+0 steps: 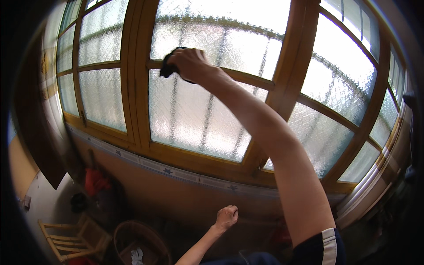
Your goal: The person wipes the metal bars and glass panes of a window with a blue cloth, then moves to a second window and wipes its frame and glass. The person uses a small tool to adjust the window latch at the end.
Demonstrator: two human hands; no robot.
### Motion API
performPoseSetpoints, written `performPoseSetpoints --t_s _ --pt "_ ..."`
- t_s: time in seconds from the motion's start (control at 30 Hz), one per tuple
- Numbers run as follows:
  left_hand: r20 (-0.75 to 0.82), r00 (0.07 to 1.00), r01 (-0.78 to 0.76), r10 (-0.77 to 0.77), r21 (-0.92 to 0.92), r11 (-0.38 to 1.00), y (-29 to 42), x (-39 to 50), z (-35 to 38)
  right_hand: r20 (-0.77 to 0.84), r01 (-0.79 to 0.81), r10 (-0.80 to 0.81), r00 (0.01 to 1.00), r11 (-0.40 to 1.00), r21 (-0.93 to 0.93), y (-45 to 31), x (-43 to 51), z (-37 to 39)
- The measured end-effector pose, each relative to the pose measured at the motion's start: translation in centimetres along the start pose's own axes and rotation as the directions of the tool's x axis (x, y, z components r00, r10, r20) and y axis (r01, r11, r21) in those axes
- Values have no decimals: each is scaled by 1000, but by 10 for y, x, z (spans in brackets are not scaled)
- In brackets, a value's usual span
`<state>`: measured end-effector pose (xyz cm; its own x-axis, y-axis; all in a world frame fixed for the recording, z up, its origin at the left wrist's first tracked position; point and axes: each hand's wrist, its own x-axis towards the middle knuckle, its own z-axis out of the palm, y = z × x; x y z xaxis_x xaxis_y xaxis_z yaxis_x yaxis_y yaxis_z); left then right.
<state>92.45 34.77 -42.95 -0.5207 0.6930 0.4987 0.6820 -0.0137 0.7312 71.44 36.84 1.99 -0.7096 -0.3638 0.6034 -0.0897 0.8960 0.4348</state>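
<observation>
My right hand (190, 64) grips a dark cloth (169, 68) and presses it on the horizontal wooden glazing bar (246, 79) of the middle window. Part of the cloth is hidden under my fingers. Above and below the bar are textured glass panes (195, 112), with dark bars behind them. Lower down, in front of the wall beneath the window, my left hand (227, 217) is curled into a loose fist. Nothing shows in it, and it looks apart from the wall.
Tiles with blue stars (168, 171) line the sill. Below left are a bamboo chair (66, 243), a round basket (142, 227) holding crumpled white paper or cloth, and a red cloth or bag (96, 181). Curtains (374, 192) hang at the right; a dark wooden panel (36, 109) stands left.
</observation>
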Motion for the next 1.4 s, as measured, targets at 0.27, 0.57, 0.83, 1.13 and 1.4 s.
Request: performPoseSetpoints --t_s 0.27,0.57,0.83,1.13,1.4 --pt "-80 994 -68 71 39 997 44 1 11 12 -232 233 972 971 -48 74 -165 -87" --pt "-108 992 -63 65 25 998 83 -1 11 -11 -357 517 856 605 712 133 -246 -147" --pt "-312 948 -96 63 -92 991 81 24 -19 305 207 620 723 -614 761 149 -365 -25" --pt "62 983 94 -175 -979 181 126 81 -59 434 197 394 810 -881 431 27 -448 31" --pt "-253 932 -70 -260 -829 555 113 88 -53 680 0 463 569 -826 563 -31 -428 25"
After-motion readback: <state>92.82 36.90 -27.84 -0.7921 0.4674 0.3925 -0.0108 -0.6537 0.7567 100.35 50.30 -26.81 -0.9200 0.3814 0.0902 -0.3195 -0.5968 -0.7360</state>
